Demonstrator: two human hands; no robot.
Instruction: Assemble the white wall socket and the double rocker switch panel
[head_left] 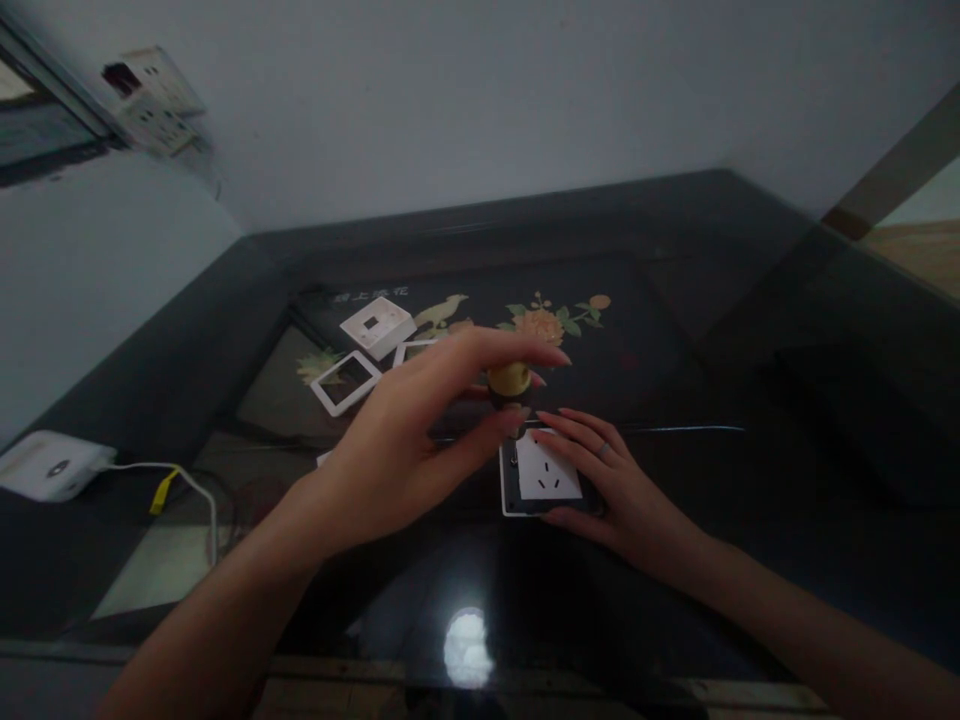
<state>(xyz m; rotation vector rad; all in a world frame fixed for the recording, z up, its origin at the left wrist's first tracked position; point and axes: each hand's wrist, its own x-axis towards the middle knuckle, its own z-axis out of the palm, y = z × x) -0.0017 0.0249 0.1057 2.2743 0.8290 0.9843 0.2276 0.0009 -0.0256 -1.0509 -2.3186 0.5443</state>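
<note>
My left hand (420,440) is closed around the yellow and black handle of a screwdriver (510,380), which stands roughly upright. Its lower end is at the left side of a wall socket (550,470), a white panel with slots set in a dark frame with a white edge. Over the socket's right side lies my right hand (600,460), with fingers along its far edge and the thumb at the near edge, gripping it against the table. A ring is on one finger. The screwdriver's tip is hard to make out near a small screw.
Beyond my left hand lie a white box (378,326) and a white frame (346,383), with another frame partly hidden. A white device (54,465) with a cable and yellow tag sits at the left. Sockets (155,105) are on the wall behind the glossy dark table (675,300).
</note>
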